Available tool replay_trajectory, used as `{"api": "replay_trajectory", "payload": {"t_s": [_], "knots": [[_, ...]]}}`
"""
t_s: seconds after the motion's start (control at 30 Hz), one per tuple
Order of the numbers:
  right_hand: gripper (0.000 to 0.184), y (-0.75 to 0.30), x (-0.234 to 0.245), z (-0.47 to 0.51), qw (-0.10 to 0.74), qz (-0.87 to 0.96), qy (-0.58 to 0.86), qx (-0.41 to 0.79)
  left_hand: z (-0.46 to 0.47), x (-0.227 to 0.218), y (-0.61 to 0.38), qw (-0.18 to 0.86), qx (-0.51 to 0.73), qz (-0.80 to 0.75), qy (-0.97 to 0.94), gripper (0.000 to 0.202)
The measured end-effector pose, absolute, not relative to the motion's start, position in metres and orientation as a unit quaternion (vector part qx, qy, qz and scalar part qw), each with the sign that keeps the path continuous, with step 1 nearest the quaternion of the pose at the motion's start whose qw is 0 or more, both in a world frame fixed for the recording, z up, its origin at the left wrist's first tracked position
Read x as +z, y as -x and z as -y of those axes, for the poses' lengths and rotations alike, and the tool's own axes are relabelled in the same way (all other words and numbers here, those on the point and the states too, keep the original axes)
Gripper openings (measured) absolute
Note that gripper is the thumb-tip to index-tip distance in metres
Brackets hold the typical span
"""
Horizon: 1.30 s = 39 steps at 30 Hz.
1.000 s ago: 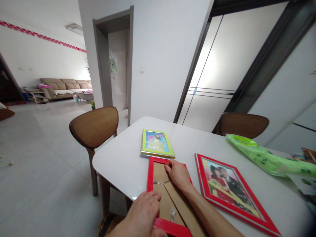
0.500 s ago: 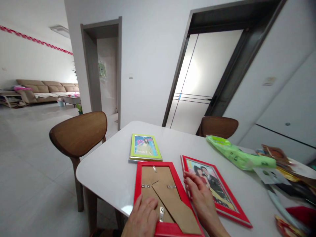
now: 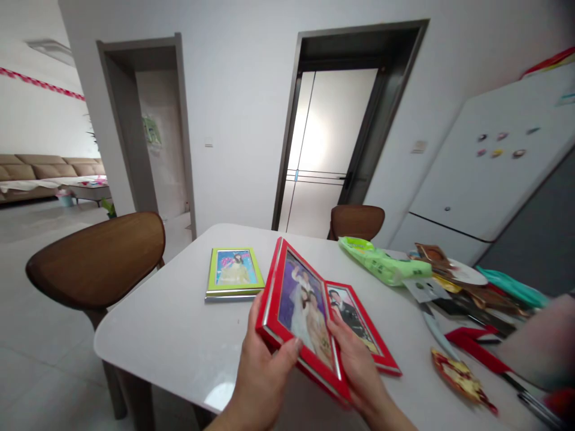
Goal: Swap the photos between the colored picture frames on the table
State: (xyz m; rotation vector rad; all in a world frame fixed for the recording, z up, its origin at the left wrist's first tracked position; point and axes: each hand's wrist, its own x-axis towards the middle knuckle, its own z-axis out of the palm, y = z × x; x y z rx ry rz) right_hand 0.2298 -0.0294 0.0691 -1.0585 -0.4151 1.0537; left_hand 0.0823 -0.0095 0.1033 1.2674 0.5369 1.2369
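Observation:
Between both hands I hold a red picture frame (image 3: 275,281), tilted above the table with its photo side showing. My left hand (image 3: 265,359) grips its lower left edge, thumb on the front border. On the right edge, my right hand (image 3: 354,359) is closed round the frame, its fingers partly hidden. Behind it a second red picture frame (image 3: 387,361) lies photo up, partly covered by the held one. A yellow-green picture frame (image 3: 257,263) lies photo up to the left.
On the white table (image 3: 171,329), a green plastic packet (image 3: 381,263) lies toward the back right. A red-handled tool (image 3: 480,353) and a jumble of items crowd the right side. Wooden chairs (image 3: 99,257) stand at the left and behind. A white fridge (image 3: 485,173) is at the right.
The red frame that lay back side up has been lifted off the table and turned over, now showing its photo. Both hands hold it. My view has swung to the right.

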Motion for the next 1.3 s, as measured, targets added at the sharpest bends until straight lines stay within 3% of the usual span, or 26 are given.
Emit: {"api": "replay_trajectory", "payload": {"t_s": [0.1,0.17,0.33,0.5,0.73,0.8,0.87,0.9,0.97,1.03,1.13,1.23,1.3], "knots": [[0.043,-0.296,0.073,0.026,0.622,0.246,0.65,0.361,-0.005,0.094,-0.108,0.667,0.482,-0.207,-0.529,0.058],[0.044,-0.331,0.071,0.023,0.597,0.257,0.685,0.329,-0.011,0.078,-0.128,0.667,0.453,-0.205,-0.554,0.055],[0.033,-0.372,0.059,0.02,0.557,0.29,0.733,0.262,-0.013,0.044,-0.158,0.504,0.394,-0.286,-0.714,0.048],[0.023,-0.37,0.055,0.024,0.497,0.33,0.78,0.191,-0.012,0.038,-0.161,0.429,0.369,-0.321,-0.759,0.041],[0.029,-0.358,0.074,0.027,0.441,0.383,0.808,0.082,-0.022,0.047,-0.148,0.336,0.314,-0.33,-0.824,0.039],[0.027,-0.343,0.083,0.03,0.444,0.399,0.801,0.04,-0.043,0.054,-0.132,0.304,0.299,-0.327,-0.843,0.043],[0.038,-0.314,0.088,0.03,0.453,0.427,0.783,0.004,-0.076,0.059,-0.116,0.261,0.297,-0.335,-0.855,0.047],[0.034,-0.295,0.089,0.029,0.455,0.447,0.77,-0.005,-0.094,0.06,-0.108,0.221,0.299,-0.344,-0.863,0.048],[0.028,-0.251,0.085,0.022,0.458,0.509,0.729,-0.01,-0.13,0.058,-0.093,-0.021,0.23,-0.337,-0.913,0.045],[0.03,-0.209,0.075,0.014,0.463,0.608,0.645,-0.024,-0.155,0.054,-0.081,-0.066,0.197,-0.335,-0.919,0.038],[0.038,-0.172,0.056,-0.001,0.447,0.617,0.646,0.041,-0.166,0.052,-0.068,-0.149,0.128,-0.324,-0.925,0.029],[0.05,-0.165,0.042,-0.018,0.467,0.522,0.693,0.172,-0.15,0.061,-0.067,-0.177,0.138,-0.305,-0.926,0.034],[0.053,-0.166,0.04,-0.03,0.536,0.419,0.688,0.252,-0.132,0.072,-0.07,-0.183,0.163,-0.288,-0.926,0.039]]}}
